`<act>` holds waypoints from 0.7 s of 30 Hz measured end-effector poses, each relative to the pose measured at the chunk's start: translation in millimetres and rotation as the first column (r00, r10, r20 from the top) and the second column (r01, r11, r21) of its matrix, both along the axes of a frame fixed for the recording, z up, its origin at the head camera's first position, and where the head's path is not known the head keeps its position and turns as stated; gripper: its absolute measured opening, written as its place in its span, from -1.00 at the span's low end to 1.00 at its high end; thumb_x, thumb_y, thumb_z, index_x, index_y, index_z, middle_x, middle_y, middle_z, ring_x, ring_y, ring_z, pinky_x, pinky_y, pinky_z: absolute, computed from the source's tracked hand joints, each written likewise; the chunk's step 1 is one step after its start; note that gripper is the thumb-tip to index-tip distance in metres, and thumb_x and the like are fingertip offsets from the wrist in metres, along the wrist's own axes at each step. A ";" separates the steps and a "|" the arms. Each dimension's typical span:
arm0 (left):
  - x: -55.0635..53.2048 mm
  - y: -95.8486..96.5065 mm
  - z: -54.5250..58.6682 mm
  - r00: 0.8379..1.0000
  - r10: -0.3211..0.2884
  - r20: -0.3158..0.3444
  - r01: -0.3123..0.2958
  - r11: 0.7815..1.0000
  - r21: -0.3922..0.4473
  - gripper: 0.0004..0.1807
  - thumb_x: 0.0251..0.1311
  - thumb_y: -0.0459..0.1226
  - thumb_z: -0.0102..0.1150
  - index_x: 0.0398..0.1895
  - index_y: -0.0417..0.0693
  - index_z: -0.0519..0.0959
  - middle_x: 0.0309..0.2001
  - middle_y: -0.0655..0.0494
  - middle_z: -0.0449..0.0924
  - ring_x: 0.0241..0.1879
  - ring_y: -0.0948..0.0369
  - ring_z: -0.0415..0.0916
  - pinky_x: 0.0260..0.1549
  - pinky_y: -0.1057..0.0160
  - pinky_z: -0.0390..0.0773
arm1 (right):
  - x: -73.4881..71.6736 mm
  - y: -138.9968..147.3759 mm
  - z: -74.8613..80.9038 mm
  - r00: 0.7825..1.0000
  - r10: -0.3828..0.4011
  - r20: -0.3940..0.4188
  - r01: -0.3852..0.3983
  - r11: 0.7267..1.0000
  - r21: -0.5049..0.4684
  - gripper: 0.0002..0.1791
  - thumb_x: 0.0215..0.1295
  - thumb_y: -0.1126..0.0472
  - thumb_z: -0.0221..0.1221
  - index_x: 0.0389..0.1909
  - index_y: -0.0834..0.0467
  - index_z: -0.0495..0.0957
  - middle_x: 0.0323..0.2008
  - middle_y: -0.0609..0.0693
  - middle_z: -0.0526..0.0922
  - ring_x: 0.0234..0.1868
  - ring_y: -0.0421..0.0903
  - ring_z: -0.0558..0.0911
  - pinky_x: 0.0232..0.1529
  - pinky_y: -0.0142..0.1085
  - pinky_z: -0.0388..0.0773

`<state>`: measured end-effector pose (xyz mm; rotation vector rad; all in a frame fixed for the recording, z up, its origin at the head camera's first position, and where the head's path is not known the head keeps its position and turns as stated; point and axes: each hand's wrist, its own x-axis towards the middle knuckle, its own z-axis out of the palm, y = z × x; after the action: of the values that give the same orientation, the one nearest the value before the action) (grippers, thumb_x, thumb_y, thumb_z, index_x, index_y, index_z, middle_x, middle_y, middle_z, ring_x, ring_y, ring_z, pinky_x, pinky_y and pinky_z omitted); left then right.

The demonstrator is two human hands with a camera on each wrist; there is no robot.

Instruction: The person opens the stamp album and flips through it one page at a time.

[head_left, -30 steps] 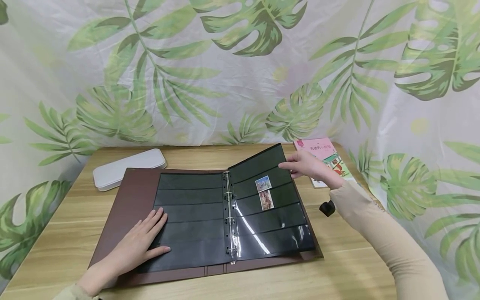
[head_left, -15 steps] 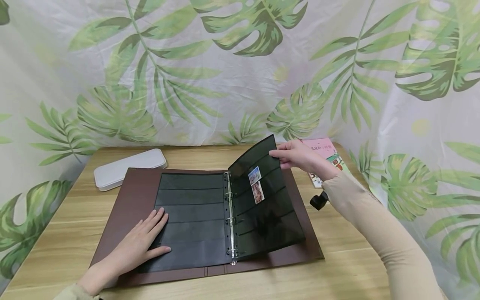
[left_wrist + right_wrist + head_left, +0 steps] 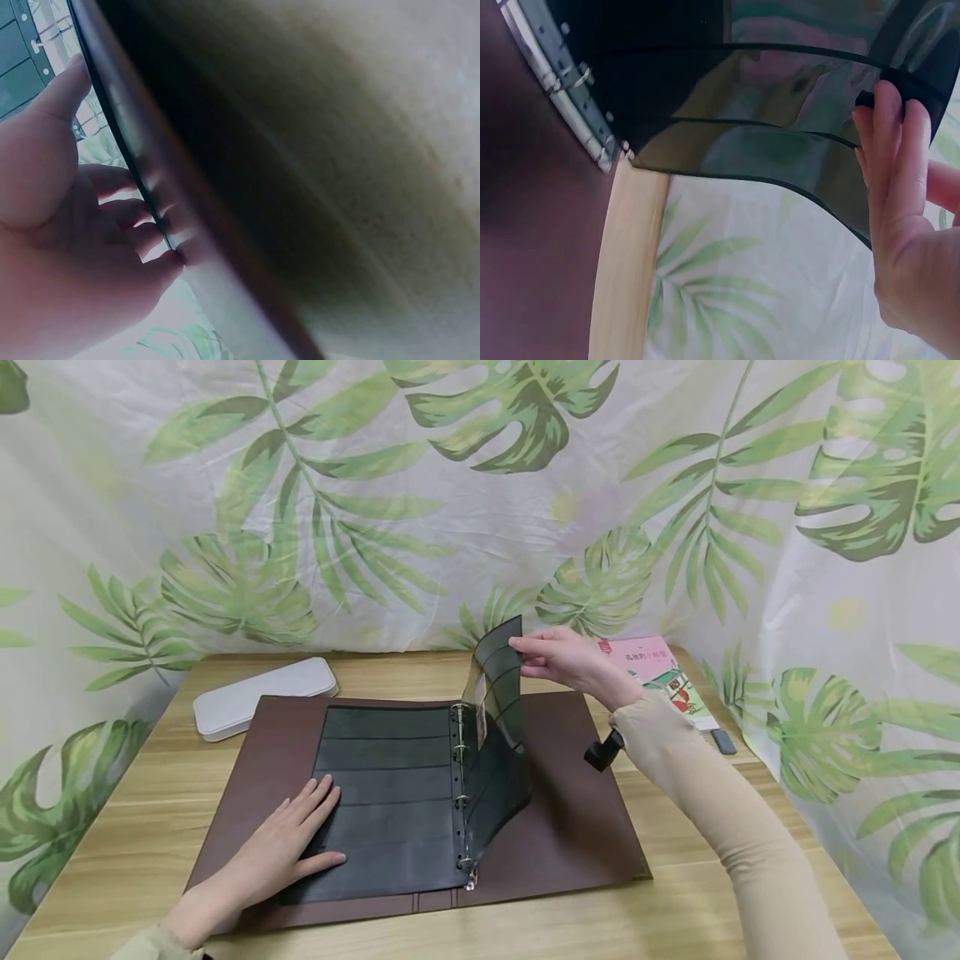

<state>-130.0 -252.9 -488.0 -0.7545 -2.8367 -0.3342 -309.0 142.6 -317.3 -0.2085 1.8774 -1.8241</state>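
A brown ring-binder stamp album (image 3: 585,835) lies spread on the wooden table. My left hand (image 3: 277,847) rests with straight fingers on the outer edge of its black left page (image 3: 390,827). Between thumb and fingers, my right hand (image 3: 566,656) pinches the upper outer corner of the other black pocket page (image 3: 498,777). That page stands nearly upright and curved, still on the metal rings (image 3: 462,797). Stamps (image 3: 482,710) in its pockets show only at a steep angle. From behind, the right wrist view shows the lifted page (image 3: 765,150) beside my fingers (image 3: 907,157).
A white case (image 3: 266,693) lies behind the album's left cover. At the back right are a pink illustrated booklet (image 3: 648,660) and a small dark block (image 3: 723,742). Leaf-print cloth (image 3: 360,552) hangs around the table. A black device (image 3: 602,750) hangs at my right wrist.
My right hand has moved left and up, swinging the page from a low slant to nearly upright. More of the brown right cover shows beneath. The left hand has stayed in place.
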 end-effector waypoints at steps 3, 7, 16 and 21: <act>-0.5 -0.7 0.9 1.000 -0.001 0.010 0.001 1.000 0.007 -0.07 -0.01 0.09 0.43 0.33 -0.33 0.41 0.37 -0.37 0.35 0.30 -0.33 0.37 0.12 -0.32 0.45 | -1.9 -13.6 -1.4 1.000 0.030 -0.005 -0.030 0.999 -0.041 -0.61 0.51 0.30 0.00 -0.58 0.11 0.57 -0.58 -0.14 0.49 -0.51 -0.30 0.51 -0.21 -0.46 0.64; -1.4 -2.8 1.0 1.000 -0.013 0.013 0.013 1.000 0.027 -0.07 -0.01 0.09 0.44 0.33 -0.33 0.41 0.37 -0.38 0.35 0.30 -0.34 0.36 0.12 -0.32 0.44 | -2.6 -34.1 -3.5 0.999 0.047 0.002 -0.047 0.996 -0.076 -0.65 0.50 0.32 0.01 -0.51 0.15 0.61 -0.53 -0.11 0.58 -0.47 -0.28 0.61 -0.22 -0.45 0.67; -7.3 -8.8 16.2 0.969 -0.028 0.244 -0.013 0.986 0.163 -0.10 0.15 0.05 0.34 0.39 -0.39 0.32 0.43 -0.38 0.25 0.40 -0.36 0.20 0.20 -0.37 0.31 | 2.9 -77.8 -10.2 0.996 0.081 0.041 -0.079 0.995 -0.061 -0.63 0.49 0.33 0.02 0.16 0.52 0.44 -0.37 -0.01 0.70 -0.31 -0.18 0.73 -0.18 -0.45 0.68; -11.9 -2.8 42.1 0.934 -0.019 0.357 -0.090 0.954 0.287 -0.25 0.35 0.00 0.17 0.41 -0.34 0.30 0.42 -0.33 0.30 0.38 -0.28 0.29 0.20 -0.24 0.39 | 3.4 -96.1 -18.9 0.994 0.102 0.044 -0.100 0.994 -0.047 -0.59 0.49 0.31 0.03 0.21 0.52 0.43 -0.36 -0.02 0.69 -0.32 -0.19 0.73 -0.18 -0.46 0.67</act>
<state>-141.9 -255.6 -445.9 -0.6298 -3.0131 -0.9623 -305.6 46.5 -336.2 -0.2704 1.7634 -1.7889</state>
